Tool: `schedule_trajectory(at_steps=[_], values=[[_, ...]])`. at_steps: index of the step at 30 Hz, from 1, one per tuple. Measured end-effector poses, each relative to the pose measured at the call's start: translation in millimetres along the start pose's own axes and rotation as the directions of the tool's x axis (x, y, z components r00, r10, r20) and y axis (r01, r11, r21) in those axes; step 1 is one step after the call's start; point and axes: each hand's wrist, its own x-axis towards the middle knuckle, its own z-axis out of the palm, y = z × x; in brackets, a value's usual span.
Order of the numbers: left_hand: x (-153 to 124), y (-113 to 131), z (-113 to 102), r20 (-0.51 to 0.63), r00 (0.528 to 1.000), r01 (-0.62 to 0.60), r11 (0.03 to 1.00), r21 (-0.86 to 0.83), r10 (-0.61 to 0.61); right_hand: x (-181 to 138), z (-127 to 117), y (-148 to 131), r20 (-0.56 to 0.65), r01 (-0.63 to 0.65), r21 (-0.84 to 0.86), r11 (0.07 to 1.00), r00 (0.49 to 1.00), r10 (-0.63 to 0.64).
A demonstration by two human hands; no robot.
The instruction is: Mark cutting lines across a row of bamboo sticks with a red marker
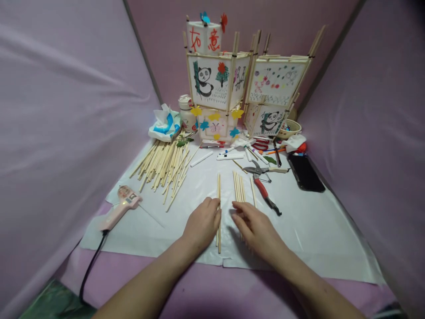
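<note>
Head view. Left hand (pixel 202 221), lower centre of frame: fingers curled against stick pair (pixel 219 237); cannot tell whether gripping or merely resting. Right hand (pixel 254 223), just right of centre: thumb and fingers parted, loosely arched over stick row (pixel 239 186); nothing seen clasped.

Progress, judged: early. Done: pair, row and single stick (pixel 253 192) set out apart from loose heap (pixel 162 164) at left of centre. Left over: joining; no ties or glue visible on these sticks. Two paper-panelled frames, left frame (pixel 209 82) and right frame (pixel 279 79), standing assembled at upper centre and upper right of centre.

Orientation: pair lying flat on white-sheeted counter (pixel 315 239), long axis nearly vertical in frame; row likewise, upper ends leaning slightly left. Both ends alike, hence no pointing direction assignable.
</note>
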Motion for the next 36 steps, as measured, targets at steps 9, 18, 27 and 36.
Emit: schedule_trajectory(at_steps=[9,18,27,36], values=[[-4,6,7,-0.073,0.939,-0.338,0.941,-0.018,0.336,16,-13,19,-0.138,0.000,-0.458,0.889,0.988,-0.071],[-3,7,7,0.186,0.875,-0.457,0.889,0.017,0.447,19,-1,24,-0.111,-0.042,-0.461,0.887,0.994,-0.011],[-5,5,5,0.169,0.896,-0.419,0.908,0.015,0.410,19,2,28,-0.138,-0.023,-0.457,0.889,0.989,-0.045],[-6,7,5,0.084,0.913,-0.399,0.917,-0.015,0.398,20,6,24,-0.126,-0.005,-0.465,0.886,0.990,-0.060]])
